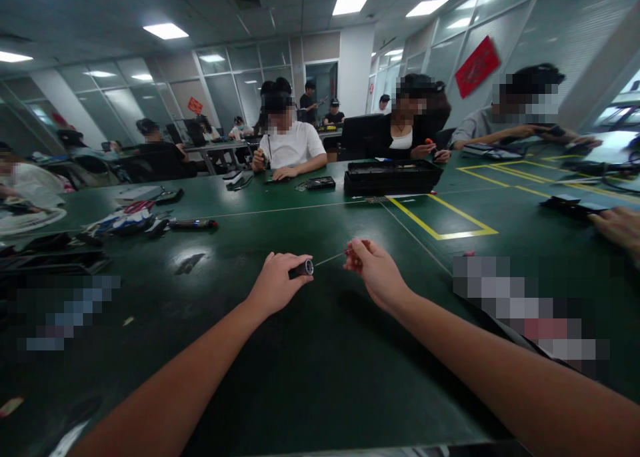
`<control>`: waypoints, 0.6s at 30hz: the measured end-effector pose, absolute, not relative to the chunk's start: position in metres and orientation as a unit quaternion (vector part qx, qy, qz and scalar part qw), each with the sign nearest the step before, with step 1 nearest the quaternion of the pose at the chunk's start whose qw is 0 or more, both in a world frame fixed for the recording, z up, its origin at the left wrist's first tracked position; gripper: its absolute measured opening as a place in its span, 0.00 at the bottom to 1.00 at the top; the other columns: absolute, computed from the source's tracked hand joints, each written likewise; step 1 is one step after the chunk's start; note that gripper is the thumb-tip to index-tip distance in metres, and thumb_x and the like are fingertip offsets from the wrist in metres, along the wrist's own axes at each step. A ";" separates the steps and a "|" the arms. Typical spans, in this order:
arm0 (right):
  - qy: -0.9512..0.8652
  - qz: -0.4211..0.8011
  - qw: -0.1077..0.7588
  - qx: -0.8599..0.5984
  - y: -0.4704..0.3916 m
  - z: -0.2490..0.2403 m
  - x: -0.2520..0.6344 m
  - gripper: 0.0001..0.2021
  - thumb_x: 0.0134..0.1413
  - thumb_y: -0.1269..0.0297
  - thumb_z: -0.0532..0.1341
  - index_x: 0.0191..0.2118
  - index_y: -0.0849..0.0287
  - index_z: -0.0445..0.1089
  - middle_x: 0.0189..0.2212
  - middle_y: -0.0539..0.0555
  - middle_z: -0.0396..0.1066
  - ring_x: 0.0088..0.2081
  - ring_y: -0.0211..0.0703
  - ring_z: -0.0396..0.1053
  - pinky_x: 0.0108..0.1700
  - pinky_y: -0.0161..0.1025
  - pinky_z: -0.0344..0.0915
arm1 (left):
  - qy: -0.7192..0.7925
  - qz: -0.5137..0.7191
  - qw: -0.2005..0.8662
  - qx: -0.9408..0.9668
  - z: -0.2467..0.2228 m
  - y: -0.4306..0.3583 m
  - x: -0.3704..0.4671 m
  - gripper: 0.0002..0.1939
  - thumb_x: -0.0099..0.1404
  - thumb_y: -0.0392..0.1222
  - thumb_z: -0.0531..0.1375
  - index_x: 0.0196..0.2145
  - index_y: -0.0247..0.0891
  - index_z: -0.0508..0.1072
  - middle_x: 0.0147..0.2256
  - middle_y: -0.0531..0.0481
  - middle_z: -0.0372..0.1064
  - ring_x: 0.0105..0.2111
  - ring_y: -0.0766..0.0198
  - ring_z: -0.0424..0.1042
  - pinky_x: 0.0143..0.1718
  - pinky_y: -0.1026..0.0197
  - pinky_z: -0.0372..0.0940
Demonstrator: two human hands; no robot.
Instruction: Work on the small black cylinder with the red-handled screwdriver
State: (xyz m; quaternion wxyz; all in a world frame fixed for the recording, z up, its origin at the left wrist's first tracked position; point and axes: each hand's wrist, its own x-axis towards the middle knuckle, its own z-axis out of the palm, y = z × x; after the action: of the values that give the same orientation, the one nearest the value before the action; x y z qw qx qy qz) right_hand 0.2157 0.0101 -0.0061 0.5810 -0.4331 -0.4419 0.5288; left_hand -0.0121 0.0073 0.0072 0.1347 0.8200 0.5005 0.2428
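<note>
Above the middle of the green table (300,350), my left hand (277,284) is closed around a black tube (303,268). The tube has a silver-ringed round end, like a flashlight body, and that end faces right; the rest is hidden in my palm. My right hand (373,267) pinches what looks like a thin screwdriver (330,260). Its slender shaft points left at the tube's ringed end, and a little red shows at my fingertips. The handle is mostly covered by my fingers. Whether the shaft's tip touches the tube I cannot tell.
A long black case (393,179) stands across the table, near yellow tape markings (467,234). To the left lie a black cylinder with a red end (194,224), a pile of bags (123,220) and black trays (50,262). Several people sit around; a co-worker's hand (620,225) reaches in at right.
</note>
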 end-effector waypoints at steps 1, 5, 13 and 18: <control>-0.449 0.526 0.582 -0.428 0.009 -0.006 0.215 0.15 0.57 0.47 0.63 0.37 0.55 0.71 0.31 0.51 0.70 0.33 0.42 0.68 0.40 0.43 0.69 | 0.497 0.244 0.138 0.821 0.007 0.007 -0.012 0.20 0.66 0.45 0.64 0.56 0.49 0.73 0.49 0.50 0.74 0.50 0.53 0.69 0.62 0.39 0.52; -0.455 0.532 0.582 -0.415 0.006 -0.004 0.212 0.14 0.57 0.49 0.64 0.37 0.56 0.71 0.31 0.50 0.70 0.33 0.41 0.68 0.39 0.42 0.68 | 0.488 0.247 0.147 0.824 0.007 0.006 -0.011 0.20 0.66 0.45 0.64 0.55 0.48 0.73 0.49 0.50 0.74 0.49 0.53 0.69 0.61 0.40 0.54; -0.508 0.482 0.588 -0.406 0.004 0.001 0.213 0.14 0.60 0.49 0.61 0.37 0.56 0.70 0.29 0.50 0.70 0.31 0.41 0.68 0.38 0.42 0.66 | 0.487 0.243 0.136 0.828 0.003 0.008 -0.012 0.20 0.64 0.43 0.66 0.54 0.49 0.74 0.49 0.50 0.74 0.51 0.53 0.69 0.63 0.37 0.49; -0.624 0.351 0.528 -0.457 -0.004 0.011 0.215 0.14 0.65 0.51 0.56 0.37 0.56 0.69 0.27 0.50 0.71 0.32 0.42 0.69 0.39 0.42 0.64 | 0.492 0.239 0.120 0.828 0.001 0.008 -0.012 0.20 0.64 0.44 0.66 0.54 0.51 0.74 0.49 0.51 0.74 0.52 0.53 0.68 0.64 0.36 0.45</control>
State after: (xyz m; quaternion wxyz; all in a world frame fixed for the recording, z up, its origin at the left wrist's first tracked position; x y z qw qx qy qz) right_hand 0.2149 -0.0039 0.0110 0.5278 -0.4570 -0.6242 0.3507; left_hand -0.0123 0.0085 0.0006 0.1197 0.8284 0.4922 0.2393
